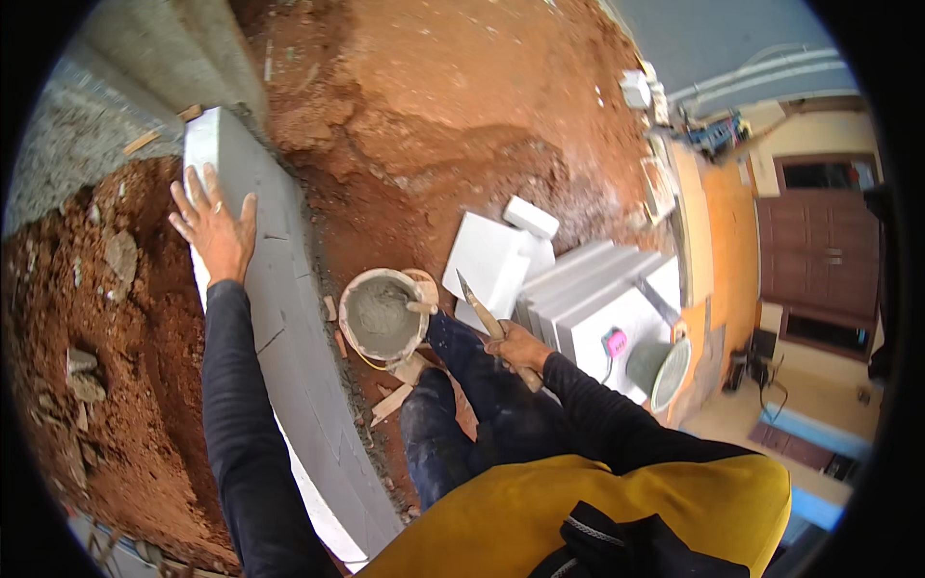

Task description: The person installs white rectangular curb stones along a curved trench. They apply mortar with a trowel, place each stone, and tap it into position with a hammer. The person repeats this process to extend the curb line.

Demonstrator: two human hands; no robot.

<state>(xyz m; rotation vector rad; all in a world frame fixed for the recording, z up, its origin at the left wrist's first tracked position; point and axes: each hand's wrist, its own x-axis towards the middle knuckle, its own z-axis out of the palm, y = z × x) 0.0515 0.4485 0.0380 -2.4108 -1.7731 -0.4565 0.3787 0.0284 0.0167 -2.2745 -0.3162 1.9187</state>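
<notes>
Head view: left hand (214, 229) lies flat, fingers spread, on the grey block wall (289, 328); right hand (515, 349) grips a trowel (485, 313).

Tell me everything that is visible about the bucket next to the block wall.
The bucket is round and pale, smeared with grey, and stands upright on the red soil beside the row of light grey blocks. It holds grey mortar, with a tool's handle sticking out at its right rim. Neither hand touches it: the right hand holds a trowel nearby.

Grey block wall (289, 318) runs lengthwise; trowel (487, 318), apparently mortar-smeared, points up.
</notes>
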